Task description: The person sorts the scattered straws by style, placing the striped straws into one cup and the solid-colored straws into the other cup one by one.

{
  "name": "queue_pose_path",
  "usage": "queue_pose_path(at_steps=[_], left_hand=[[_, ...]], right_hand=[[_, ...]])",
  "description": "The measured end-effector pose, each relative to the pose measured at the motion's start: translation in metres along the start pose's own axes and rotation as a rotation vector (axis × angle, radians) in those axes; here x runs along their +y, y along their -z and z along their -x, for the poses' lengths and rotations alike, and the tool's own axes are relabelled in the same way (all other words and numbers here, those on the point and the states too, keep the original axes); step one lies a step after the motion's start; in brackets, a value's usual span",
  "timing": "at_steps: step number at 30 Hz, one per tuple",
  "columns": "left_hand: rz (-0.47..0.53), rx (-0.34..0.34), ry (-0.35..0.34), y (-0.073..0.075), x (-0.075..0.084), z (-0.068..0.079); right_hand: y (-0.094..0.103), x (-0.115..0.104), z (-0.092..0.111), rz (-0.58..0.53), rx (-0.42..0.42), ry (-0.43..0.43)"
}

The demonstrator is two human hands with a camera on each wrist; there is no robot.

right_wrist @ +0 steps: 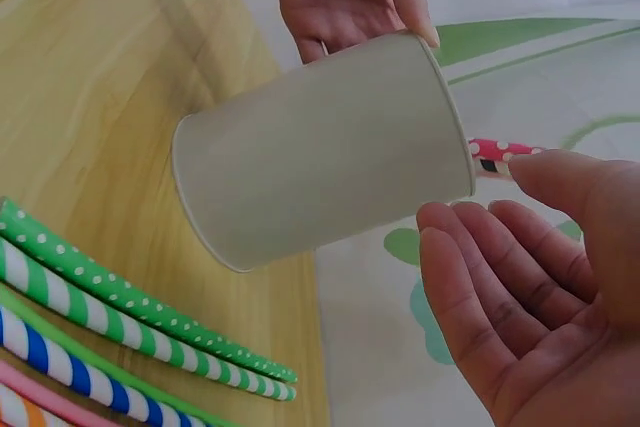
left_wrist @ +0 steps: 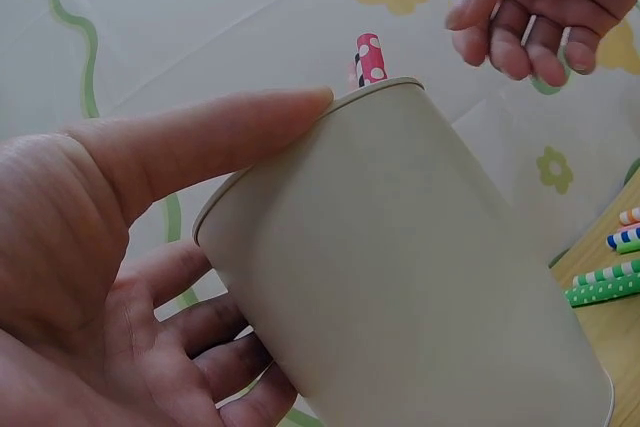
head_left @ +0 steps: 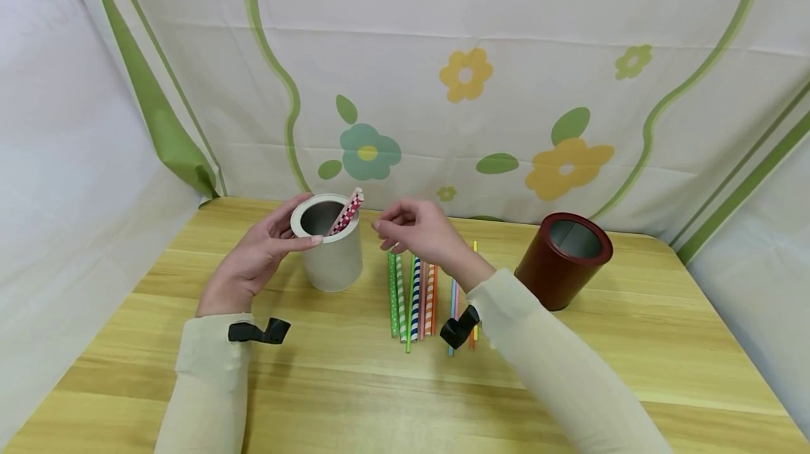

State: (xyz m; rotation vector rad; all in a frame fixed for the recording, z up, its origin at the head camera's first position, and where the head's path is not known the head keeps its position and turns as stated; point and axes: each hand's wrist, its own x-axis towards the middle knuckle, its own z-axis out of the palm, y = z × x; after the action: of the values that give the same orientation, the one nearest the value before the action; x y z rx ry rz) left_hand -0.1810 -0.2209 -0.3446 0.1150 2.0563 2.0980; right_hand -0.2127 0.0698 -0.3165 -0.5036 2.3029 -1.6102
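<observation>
My left hand [head_left: 253, 254] holds a cream-coloured can [head_left: 334, 266] that stands on the table. Its thumb lies along the rim and the fingers reach round the far side, as the left wrist view shows. Several paper straws [head_left: 348, 215], one pink with white dots, lean inside the can and stick out over its right rim. Right of the can, my right hand [head_left: 420, 229] hovers with relaxed fingers and nothing in them. In the right wrist view, its palm and loosely bent fingers show close to the can's mouth.
A row of green, blue-striped and orange-striped straws [head_left: 414, 299] lies on the wooden table [head_left: 329, 370]. Further right are a few thinner straws [head_left: 453, 299], partly under my right forearm. A dark red can [head_left: 549, 273] stands at the right. Behind hangs a flowered curtain [head_left: 405, 81].
</observation>
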Motion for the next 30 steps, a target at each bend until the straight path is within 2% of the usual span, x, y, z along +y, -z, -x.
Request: queue_pose_path(at_steps=[7, 17, 30], left_hand=[[0.005, 0.005, -0.001, 0.002, -0.002, -0.001], [0.020, 0.007, -0.003, 0.000, -0.001, -0.001], [0.014, 0.007, -0.011, 0.001, -0.002, -0.001]], right_hand=[[0.004, 0.021, 0.006, 0.008, 0.020, -0.048], [0.011, 0.051, 0.013, -0.019, 0.097, -0.087], [0.021, 0.085, 0.014, 0.098, 0.230, -0.206]])
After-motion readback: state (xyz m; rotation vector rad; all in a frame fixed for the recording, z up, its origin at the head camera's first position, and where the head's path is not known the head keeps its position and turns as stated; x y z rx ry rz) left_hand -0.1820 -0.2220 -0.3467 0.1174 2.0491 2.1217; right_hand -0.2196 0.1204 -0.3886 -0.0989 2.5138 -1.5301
